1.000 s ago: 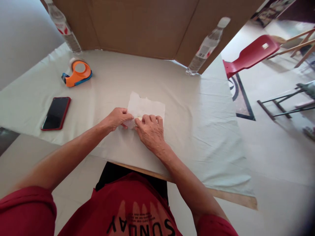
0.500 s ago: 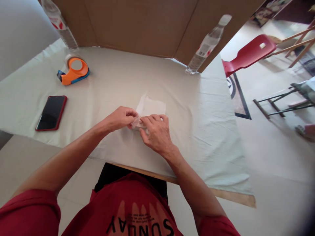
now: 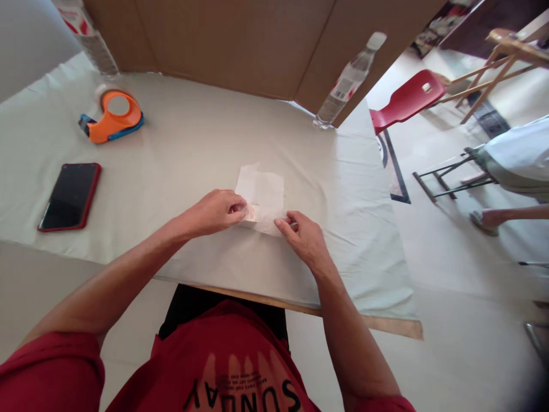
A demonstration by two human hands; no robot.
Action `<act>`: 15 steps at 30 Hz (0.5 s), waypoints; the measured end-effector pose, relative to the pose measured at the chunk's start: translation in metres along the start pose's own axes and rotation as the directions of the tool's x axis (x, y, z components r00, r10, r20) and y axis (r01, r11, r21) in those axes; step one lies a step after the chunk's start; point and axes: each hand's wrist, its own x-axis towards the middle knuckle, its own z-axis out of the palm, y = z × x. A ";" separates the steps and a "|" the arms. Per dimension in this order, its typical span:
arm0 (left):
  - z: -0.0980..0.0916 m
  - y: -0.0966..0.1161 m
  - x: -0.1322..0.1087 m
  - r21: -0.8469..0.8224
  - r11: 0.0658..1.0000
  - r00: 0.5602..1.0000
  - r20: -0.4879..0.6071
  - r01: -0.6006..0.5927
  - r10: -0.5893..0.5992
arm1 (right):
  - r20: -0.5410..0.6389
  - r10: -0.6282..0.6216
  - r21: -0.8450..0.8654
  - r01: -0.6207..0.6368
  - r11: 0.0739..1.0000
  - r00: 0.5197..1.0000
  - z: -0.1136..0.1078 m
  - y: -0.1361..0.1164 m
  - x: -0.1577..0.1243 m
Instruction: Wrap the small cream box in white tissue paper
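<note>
A thin white sheet of paper (image 3: 268,187) lies on the cloth in front of me, its near edge lifted or folded over. On its near part rests a small pale piece with reddish print (image 3: 252,213), partly covered by my fingers. My left hand (image 3: 219,212) is closed in a pinch at the sheet's near left edge, beside the printed piece. At the near right corner, my right hand (image 3: 303,233) pinches the paper between thumb and fingers.
To the left are an orange and blue tape dispenser (image 3: 112,117) and a red-cased phone (image 3: 71,196). Water bottles stand at the back left (image 3: 88,37) and back right (image 3: 345,86) against a cardboard panel (image 3: 223,46). Beyond the table's right side are a red chair (image 3: 409,102) and a seated person (image 3: 518,160).
My right hand has moved right, from the paper's middle to its near right corner, uncovering the small printed piece. My left hand stays at the left edge. The view has shifted slightly right.
</note>
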 end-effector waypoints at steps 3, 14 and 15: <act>0.013 -0.003 -0.002 0.174 0.982 0.995 -0.060 -0.070 0.081 | 0.044 0.052 -0.009 -0.051 0.999 0.998 0.004 -0.013 0.004; 0.040 0.002 -0.015 0.291 0.956 0.969 -0.233 -0.015 0.086 | -0.087 0.057 0.287 -0.029 0.957 0.995 0.029 -0.015 0.024; 0.040 0.002 -0.014 0.311 0.950 0.968 -0.232 -0.021 0.098 | -0.093 0.052 0.303 -0.022 0.953 0.994 0.032 -0.016 0.026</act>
